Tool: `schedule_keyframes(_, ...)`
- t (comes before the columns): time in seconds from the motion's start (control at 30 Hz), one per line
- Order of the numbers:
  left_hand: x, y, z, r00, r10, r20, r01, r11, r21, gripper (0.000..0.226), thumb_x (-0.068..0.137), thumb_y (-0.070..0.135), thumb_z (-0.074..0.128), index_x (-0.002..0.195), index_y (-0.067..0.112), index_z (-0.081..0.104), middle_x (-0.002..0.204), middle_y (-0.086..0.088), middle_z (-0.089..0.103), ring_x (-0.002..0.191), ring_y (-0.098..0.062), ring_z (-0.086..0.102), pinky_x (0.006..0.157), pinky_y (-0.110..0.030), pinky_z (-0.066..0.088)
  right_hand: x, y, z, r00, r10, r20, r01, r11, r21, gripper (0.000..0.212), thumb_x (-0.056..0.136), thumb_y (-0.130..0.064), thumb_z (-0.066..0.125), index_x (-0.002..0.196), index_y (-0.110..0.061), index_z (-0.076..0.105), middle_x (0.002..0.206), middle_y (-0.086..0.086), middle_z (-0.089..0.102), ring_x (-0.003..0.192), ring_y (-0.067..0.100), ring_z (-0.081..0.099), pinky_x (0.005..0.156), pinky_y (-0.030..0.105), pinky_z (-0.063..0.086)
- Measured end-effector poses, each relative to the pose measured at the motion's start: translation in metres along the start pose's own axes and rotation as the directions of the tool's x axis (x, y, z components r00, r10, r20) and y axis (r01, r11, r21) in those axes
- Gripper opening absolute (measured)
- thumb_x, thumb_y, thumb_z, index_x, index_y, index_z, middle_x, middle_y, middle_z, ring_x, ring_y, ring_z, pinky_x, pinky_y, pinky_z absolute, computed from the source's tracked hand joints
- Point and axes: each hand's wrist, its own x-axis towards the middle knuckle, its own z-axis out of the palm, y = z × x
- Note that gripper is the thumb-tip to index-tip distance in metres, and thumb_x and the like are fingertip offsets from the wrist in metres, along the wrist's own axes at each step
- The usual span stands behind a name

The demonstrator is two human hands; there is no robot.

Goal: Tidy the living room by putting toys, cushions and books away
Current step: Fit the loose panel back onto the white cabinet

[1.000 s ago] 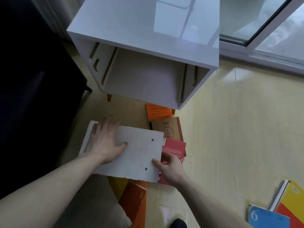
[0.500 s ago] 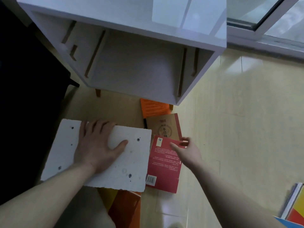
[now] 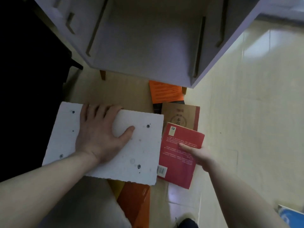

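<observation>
The left hand (image 3: 100,134) lies flat, fingers spread, on a white board (image 3: 105,145) on the floor (image 3: 246,112). The right hand (image 3: 197,153) pinches the red book (image 3: 179,155) by its right edge, beside the board. A brown book (image 3: 181,116) and an orange book (image 3: 166,92) lie beyond, below the white cabinet (image 3: 148,38).

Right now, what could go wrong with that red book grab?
The right hand pinches the red book at one edge only, so it may sag or slip. The book overlaps the brown book, which could drag along. The left hand presses the white board alongside; it might shift.
</observation>
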Motion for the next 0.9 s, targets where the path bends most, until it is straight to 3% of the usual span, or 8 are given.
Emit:
schedule_keyframes(0.17,0.0,0.001,-0.002,1.0,-0.01,0.01,0.01,1.0,-0.015,0.069,0.085,0.076,0.038,0.134,0.028,0.049,0.13,-0.001,0.053,0.126,-0.031,0.043,0.124,-0.052,0.014,-0.031,0.041,-0.011,0.983,0.015,-0.181,-0.002,0.997,0.071,0.046,0.072,-0.037,0.091,0.109,-0.016,0.074,0.101,0.002,0.079,0.091,0.02,0.077,0.088,0.042,0.061)
schedule_keyframes(0.33,0.0,0.005,-0.002,1.0,-0.016,-0.012,0.015,1.0,-0.025,0.069,0.085,0.075,0.038,0.136,0.029,0.048,0.139,-0.003,0.05,0.131,-0.03,0.041,0.125,-0.051,0.013,-0.076,0.105,-0.036,0.932,0.208,-0.296,-0.141,0.962,0.232,0.041,0.089,-0.028,0.078,0.122,-0.009,0.062,0.108,0.007,0.071,0.087,0.019,0.068,0.066,0.032,0.053)
schedule_keyframes(0.43,-0.005,0.005,-0.001,0.999,-0.03,-0.023,0.03,0.999,-0.014,0.071,0.089,0.075,0.036,0.143,0.03,0.045,0.155,-0.005,0.038,0.143,-0.029,0.033,0.127,-0.051,0.01,-0.107,0.133,-0.028,0.919,0.284,-0.272,-0.224,0.946,0.234,0.048,0.093,-0.031,0.073,0.134,-0.012,0.056,0.124,0.006,0.066,0.105,0.022,0.063,0.088,0.044,0.055)
schedule_keyframes(0.53,-0.025,0.013,-0.004,0.995,-0.089,-0.036,0.087,0.995,-0.055,0.076,0.094,0.074,0.037,0.154,0.028,0.036,0.166,-0.008,0.021,0.153,-0.03,0.018,0.128,-0.05,0.006,-0.145,0.137,0.008,0.932,0.245,-0.266,-0.229,0.969,0.092,0.052,0.094,-0.025,0.071,0.14,-0.011,0.05,0.119,0.004,0.06,0.109,0.025,0.053,0.104,0.054,0.048)
schedule_keyframes(0.6,-0.055,0.018,-0.001,0.993,-0.111,-0.029,0.104,0.98,-0.169,0.079,0.094,0.07,0.045,0.158,0.027,0.025,0.169,-0.003,0.007,0.155,-0.027,0.008,0.128,-0.046,0.003,-0.166,0.134,0.041,0.957,0.108,-0.271,-0.166,0.965,-0.201,0.062,0.091,-0.021,0.075,0.145,-0.009,0.046,0.118,0.005,0.062,0.109,0.029,0.058,0.103,0.05,0.049)
schedule_keyframes(0.67,-0.111,0.007,-0.002,0.994,-0.113,0.001,0.109,0.956,-0.272,0.076,0.095,0.062,0.052,0.157,0.028,0.024,0.168,0.002,0.004,0.154,-0.025,0.01,0.126,-0.043,0.01,-0.183,0.13,0.081,0.991,-0.004,-0.134,-0.059,0.885,-0.462,0.07,0.087,-0.029,0.078,0.147,-0.014,0.045,0.135,0.007,0.061,0.115,0.027,0.062,0.101,0.043,0.05)
schedule_keyframes(0.8,-0.237,-0.048,0.009,0.964,-0.225,0.14,0.256,0.931,-0.262,0.06,0.1,0.049,0.052,0.15,0.023,0.033,0.162,0.001,0.018,0.148,-0.022,0.025,0.118,-0.044,0.034,-0.202,0.115,0.159,0.993,0.017,0.12,0.05,0.842,-0.536,0.077,0.086,-0.043,0.076,0.15,-0.021,0.04,0.143,0.003,0.056,0.116,0.02,0.062,0.089,0.03,0.052)
schedule_keyframes(0.9,-0.311,-0.092,0.027,0.884,-0.322,0.338,0.409,0.884,-0.228,0.053,0.101,0.041,0.053,0.147,0.022,0.036,0.154,0.003,0.026,0.14,-0.022,0.035,0.11,-0.039,0.04,-0.204,0.118,0.214,0.985,0.037,0.168,0.072,0.796,-0.601,0.092,0.084,-0.052,0.073,0.157,-0.015,0.03,0.149,0.007,0.051,0.131,0.027,0.055,0.105,0.035,0.048)
